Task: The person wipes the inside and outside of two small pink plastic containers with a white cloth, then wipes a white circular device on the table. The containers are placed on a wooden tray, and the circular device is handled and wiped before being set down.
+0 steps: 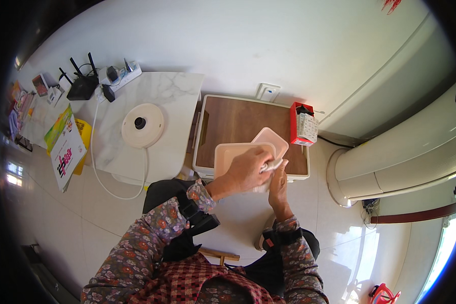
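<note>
My left hand (249, 169) is curled around a white cloth or tissue (272, 165) that is bunched up and partly blurred. From the right, my right hand (280, 186) holds the same white piece, its thumb pointing up along it. Under my left hand sits a peach plastic container (228, 154), its near side hidden by the hand and forearm. Behind it, a second, paler pink container or lid (275, 141) lies at an angle, partly covered by the first one. Both rest on a brown wood-look top with a white rim (231, 117).
A red box (294, 125) holding small items stands on the right of the brown top. To the left, a marble-patterned table (167, 98) carries a kettle base (142, 127) with its white cord, a router (83, 86) and a power strip (127, 78). A floor-standing white appliance (380, 167) is at right.
</note>
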Motion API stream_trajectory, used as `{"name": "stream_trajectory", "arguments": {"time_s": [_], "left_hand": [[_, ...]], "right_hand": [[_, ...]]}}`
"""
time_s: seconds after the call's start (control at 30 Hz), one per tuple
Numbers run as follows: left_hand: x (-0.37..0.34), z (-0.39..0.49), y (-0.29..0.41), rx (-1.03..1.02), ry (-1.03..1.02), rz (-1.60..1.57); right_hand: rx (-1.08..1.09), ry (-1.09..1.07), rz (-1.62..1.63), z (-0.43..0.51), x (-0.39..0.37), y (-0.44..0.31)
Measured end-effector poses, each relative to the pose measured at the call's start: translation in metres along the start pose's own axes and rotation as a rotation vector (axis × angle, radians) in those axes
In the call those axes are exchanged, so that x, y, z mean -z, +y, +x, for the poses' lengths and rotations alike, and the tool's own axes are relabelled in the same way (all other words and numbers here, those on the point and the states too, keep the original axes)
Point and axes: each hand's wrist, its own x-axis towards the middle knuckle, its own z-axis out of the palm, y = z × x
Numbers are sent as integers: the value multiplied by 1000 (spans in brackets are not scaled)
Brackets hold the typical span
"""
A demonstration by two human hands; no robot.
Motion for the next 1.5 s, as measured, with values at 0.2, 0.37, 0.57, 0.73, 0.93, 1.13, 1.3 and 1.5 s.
{"name": "stream_trajectory", "arguments": {"time_s": [0.2,0.37,0.57,0.73,0.93,1.13,1.3,1.5], "left_hand": [[-5,-10,8,-15,-145,-35],[-4,-14,10,-56,-196,62],[7,-15,2,-60,-209,177],[28,-8,-19,73,-164,408],[19,-4,-20,75,-9,369],[-2,-8,-1,-95,-29,116],[16,3,-17,54,106,248],[26,10,-27,101,208,424]], "right_hand": [[35,11,90,2,7,-9],[63,36,85,2,11,-14],[9,238,157,17,17,-9],[39,301,216,19,25,-19],[75,206,252,14,20,-24],[-104,115,52,13,11,-8],[68,170,23,14,20,-15],[121,167,115,13,24,-24]]}}
